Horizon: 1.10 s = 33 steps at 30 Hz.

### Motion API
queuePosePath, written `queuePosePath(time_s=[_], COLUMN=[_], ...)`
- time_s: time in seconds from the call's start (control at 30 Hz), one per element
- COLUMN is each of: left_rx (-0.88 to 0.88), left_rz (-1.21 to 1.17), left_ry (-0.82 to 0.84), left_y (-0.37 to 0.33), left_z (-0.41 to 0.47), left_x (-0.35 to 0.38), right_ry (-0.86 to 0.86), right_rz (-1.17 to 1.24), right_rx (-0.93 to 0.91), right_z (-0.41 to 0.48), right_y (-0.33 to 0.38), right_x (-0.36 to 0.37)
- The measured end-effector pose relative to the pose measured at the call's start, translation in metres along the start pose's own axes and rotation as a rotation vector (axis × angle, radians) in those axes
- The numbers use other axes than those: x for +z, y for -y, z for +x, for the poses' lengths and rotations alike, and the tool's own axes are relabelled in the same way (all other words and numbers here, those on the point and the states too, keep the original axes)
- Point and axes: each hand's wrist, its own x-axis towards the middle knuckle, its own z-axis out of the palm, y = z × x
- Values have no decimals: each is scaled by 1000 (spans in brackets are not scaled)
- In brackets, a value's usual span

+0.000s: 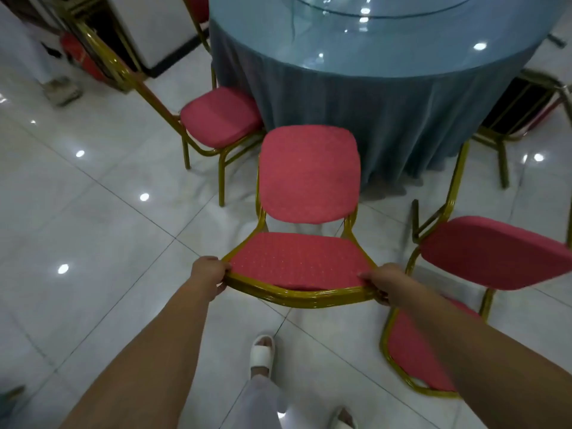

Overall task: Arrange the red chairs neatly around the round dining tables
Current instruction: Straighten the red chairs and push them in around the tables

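Gold-framed, likely light yet stiff: grips the red chair [309,171] by the hard top rail of its back, not the soft pad, left hand [210,272] and right hand [382,281] each curled round a corner, seat pointing at the table [387,66], just short of it.

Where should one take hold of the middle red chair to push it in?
The gold top rail of its backrest, from behind, one hand at each corner, as the left hand and right hand hold it now. The chair faces the table, so its back is nearest, and the slim rail suits curled fingers.
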Motion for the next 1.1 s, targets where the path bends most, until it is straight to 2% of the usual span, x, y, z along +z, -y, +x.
queuePosePath(time_s=[0.1,0.33,0.47,0.63,0.73,0.83,0.97,1.1], left_rx=[5,-10,57,202,284,229,209,308], left_rz=[-20,-61,-66,-25,69,227,516,784], left_ry=[39,154,181,276,244,262,398,561], left_y=[-46,-148,-199,-240,-233,-191,-121,-64], left_z=[10,38,58,77,83,74,37,-21], left_x=[-4,-2,-7,-19,-19,-7,33,96], right_ry=[23,-164,-129,-146,-147,-165,-213,-294], right_rz=[-56,-128,57,388,397,359,333,323], right_rx=[-29,-232,-270,-420,-454,-407,-351,-299], right_z=[-19,-45,-54,-68,-68,-69,-75,-87], right_y=[35,105,133,140,133,104,36,-47], right_x=[-3,20,36,48,48,45,30,-2])
